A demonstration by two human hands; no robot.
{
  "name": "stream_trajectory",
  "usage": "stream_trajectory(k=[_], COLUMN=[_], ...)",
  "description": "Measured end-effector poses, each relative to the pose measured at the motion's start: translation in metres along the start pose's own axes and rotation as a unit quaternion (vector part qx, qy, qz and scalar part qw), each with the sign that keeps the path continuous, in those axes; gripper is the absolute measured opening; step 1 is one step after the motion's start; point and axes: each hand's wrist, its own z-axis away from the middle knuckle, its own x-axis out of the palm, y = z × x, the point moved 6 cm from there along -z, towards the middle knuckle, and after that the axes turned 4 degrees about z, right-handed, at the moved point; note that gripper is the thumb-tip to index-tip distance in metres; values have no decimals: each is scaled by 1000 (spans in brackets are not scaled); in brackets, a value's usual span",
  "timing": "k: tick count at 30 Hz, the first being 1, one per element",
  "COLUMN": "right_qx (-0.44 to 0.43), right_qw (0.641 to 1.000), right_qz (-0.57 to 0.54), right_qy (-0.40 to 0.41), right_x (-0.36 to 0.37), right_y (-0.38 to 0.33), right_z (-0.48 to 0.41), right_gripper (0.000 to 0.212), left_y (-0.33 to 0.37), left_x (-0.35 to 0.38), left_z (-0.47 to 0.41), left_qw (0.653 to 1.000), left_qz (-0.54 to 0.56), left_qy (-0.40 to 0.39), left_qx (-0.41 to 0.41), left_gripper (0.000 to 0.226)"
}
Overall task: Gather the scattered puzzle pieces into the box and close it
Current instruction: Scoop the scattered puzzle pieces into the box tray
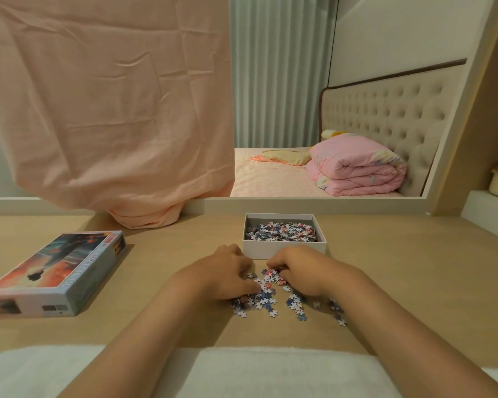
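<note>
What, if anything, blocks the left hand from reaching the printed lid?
Likely nothing, so yes: only bare table lies between the left hand and the lid, which lies flat to its left.

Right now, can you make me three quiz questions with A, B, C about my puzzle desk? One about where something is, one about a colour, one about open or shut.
1. Where is the printed lid from the white box? A) inside it B) left of it, on the desk C) on top of it
2. What colour is the folded quilt? A) green B) pink C) black
3. The white box is: A) shut B) upside down C) open, pieces inside
Answers: B, it lies flat at the left; B, plainly pink; C, uncovered, pieces visible.
</note>
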Motion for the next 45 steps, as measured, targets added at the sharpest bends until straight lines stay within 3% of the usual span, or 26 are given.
stream_trajectory(k=[4, 8, 10, 13, 17, 23, 27, 31, 35, 41, 42, 45], right_qx=[6, 13, 39, 145, 187, 131, 67, 38, 5, 9, 19, 58], right_qw=[999, 993, 996, 981, 961, 976, 980, 992, 1000, 998, 997, 996], right_qz=[-39, -114, -82, -24, -62, -147, -184, -111, -20, -69, -73, -30], right_qy=[11, 31, -17, -128, -192, -90, -24, 49, -1, -6, -11, -61], right_x=[2, -19, -24, -18, -4, -1, 0, -13, 3, -7, -9, -3], right_y=[6, 22, 34, 59, 61, 45, 30, 32, 22, 22, 25, 28], right_z=[5, 23, 33, 49, 54, 34, 22, 20, 13, 19, 22, 29], right_gripper=[43, 32, 43, 84, 78, 36, 32, 32, 39, 42, 50, 102], left_y=[8, 3, -9, -25, -19, 9, 18, 15, 29, 30, 26, 17], left_x=[4, -8, -14, -14, -9, -3, -2, 3, 16, 15, 12, 11], left_z=[3, 11, 18, 25, 21, 11, 7, 4, 1, -2, -1, 5], left_qw=[999, 997, 998, 991, 995, 1000, 999, 998, 999, 995, 996, 999], left_qz=[18, 69, 20, -38, -18, 23, 23, 48, 11, 69, 73, 17], left_qy=[-8, -29, -52, -99, -73, -2, 17, 16, -14, -8, -9, -36], left_qx=[36, 19, -18, -84, -68, 11, 45, 33, 44, 65, 59, 36], left_gripper=[54, 69, 87, 107, 85, 60, 55, 68, 78, 73, 77, 100])
